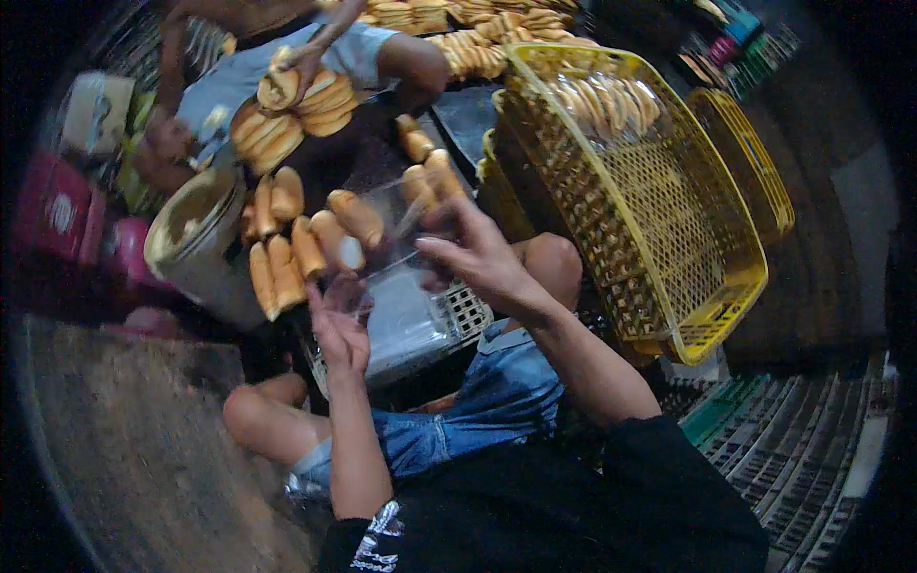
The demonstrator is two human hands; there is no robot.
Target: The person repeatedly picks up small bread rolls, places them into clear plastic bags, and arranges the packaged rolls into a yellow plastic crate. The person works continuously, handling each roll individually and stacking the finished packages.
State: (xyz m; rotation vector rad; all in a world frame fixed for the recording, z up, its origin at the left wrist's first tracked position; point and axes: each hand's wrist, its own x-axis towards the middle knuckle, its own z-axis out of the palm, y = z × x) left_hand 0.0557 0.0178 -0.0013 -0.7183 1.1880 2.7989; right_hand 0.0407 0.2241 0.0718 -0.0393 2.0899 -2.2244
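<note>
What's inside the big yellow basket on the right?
Bagged bread rolls lie at the far end of the yellow basket. What's underneath them is covered, so I can't tell.

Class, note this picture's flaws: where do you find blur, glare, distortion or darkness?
Head view: left hand and right hand look smeared; head view: glare on clear plastic; head view: grey slats curve at lower right, corners black.

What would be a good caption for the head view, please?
Left hand and right hand near clear plastic, bread rolls just beyond, a yellow crate to the right.
</note>
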